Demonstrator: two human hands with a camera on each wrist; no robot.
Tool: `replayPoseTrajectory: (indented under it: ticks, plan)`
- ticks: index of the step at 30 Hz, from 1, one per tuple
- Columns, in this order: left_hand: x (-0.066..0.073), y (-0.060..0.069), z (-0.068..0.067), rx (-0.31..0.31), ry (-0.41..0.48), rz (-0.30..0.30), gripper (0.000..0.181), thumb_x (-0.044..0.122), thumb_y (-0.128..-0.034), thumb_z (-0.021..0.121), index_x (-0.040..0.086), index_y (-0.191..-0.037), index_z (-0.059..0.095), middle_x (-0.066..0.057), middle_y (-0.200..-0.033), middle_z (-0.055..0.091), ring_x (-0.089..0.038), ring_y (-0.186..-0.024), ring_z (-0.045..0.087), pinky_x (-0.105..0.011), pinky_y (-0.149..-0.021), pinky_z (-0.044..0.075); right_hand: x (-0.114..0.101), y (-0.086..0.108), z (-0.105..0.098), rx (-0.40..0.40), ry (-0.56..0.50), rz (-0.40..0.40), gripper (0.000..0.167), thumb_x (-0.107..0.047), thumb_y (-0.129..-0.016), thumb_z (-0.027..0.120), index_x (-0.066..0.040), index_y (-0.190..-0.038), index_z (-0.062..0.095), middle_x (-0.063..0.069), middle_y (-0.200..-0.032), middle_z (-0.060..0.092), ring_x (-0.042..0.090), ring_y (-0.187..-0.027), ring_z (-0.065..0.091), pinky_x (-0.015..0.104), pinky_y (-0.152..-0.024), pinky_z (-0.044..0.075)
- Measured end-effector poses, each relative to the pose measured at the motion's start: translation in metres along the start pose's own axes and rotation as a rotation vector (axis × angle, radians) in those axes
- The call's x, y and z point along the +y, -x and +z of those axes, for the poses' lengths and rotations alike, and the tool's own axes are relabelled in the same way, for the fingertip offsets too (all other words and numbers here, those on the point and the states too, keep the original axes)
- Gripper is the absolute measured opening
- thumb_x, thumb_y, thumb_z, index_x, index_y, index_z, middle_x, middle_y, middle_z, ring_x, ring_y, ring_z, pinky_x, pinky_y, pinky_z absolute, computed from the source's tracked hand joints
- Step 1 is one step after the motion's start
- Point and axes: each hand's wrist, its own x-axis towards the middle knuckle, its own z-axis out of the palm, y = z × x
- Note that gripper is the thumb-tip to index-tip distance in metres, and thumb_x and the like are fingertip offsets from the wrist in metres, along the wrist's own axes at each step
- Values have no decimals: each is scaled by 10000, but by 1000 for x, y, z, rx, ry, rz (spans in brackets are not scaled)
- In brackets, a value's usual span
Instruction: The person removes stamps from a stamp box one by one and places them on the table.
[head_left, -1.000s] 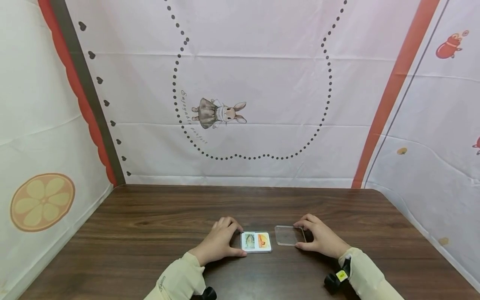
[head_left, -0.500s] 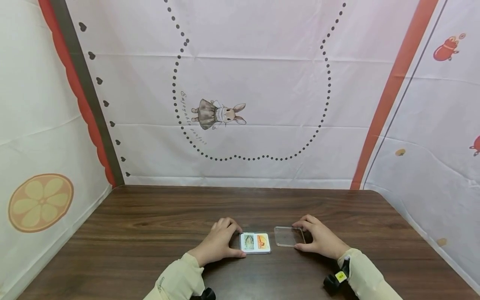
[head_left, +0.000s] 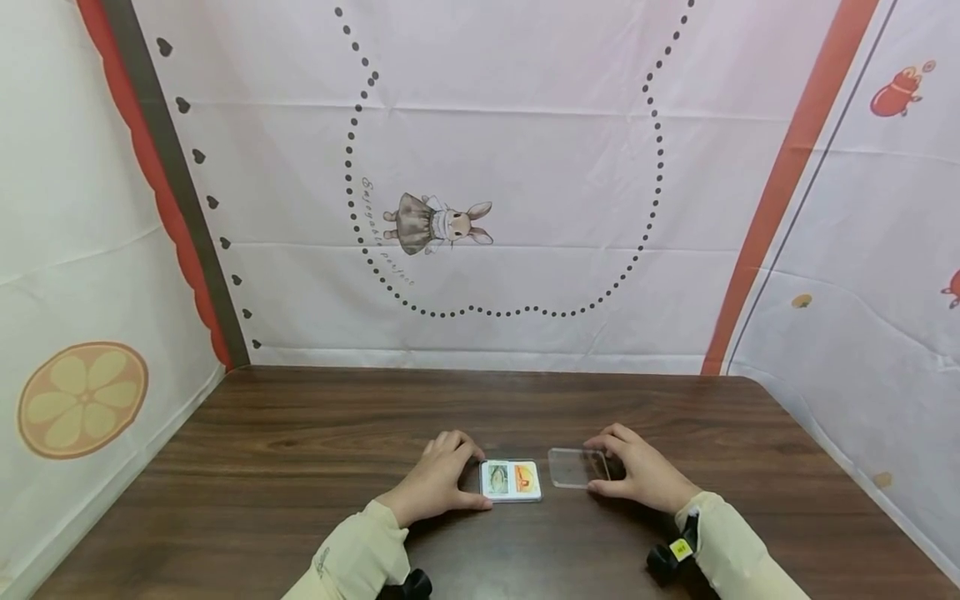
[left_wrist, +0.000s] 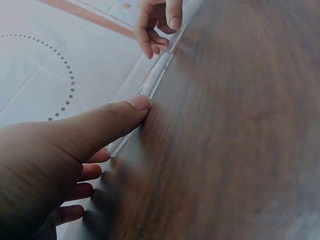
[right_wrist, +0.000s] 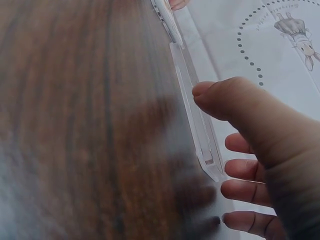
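Note:
In the head view, a stack of picture cards [head_left: 512,481] lies in a clear plastic case on the table. My left hand [head_left: 441,479] grips this case at its left end, thumb on the near edge and fingers at the far edge; the left wrist view shows the thumb against its side. Just right of the case lies a clear plastic lid [head_left: 567,468], flat on the wood. My right hand [head_left: 637,471] spans its right end with thumb and fingers spread. In the right wrist view the thumb hovers over the lid's rim; whether the index finger touches it is hidden.
The brown wooden table [head_left: 337,417] reaches back to a white printed curtain [head_left: 525,208] with a rabbit figure. More white cloth hangs at the left and right sides. Black wrist cameras [head_left: 663,565] sit below both sleeves.

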Motion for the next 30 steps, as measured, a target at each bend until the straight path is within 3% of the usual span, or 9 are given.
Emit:
replayPoseTrajectory:
  ticks: [15,30]
  plan:
    - [1,1,-2,-10,8,-9,571,497,-738,788,125,-1131,610,-50,-1176,520,-242,-1125,457,-483,-976,359,-3,-2,-4,17,16,-40,508,-440,-798,752,-114,-1169,634,-38,-1070,547,93,-889,539,311,-751,498]
    - [0,-1,1,2,-14,-8,561,503,-739,784,150,-1137,609,-32,-1188,517,-228,-1131,455,-480,-1003,359,-6,-1,-3,-4,15,-20,520,-479,-800,738,-141,-1180,631,-60,-1090,548,104,-942,554,339,-785,500]
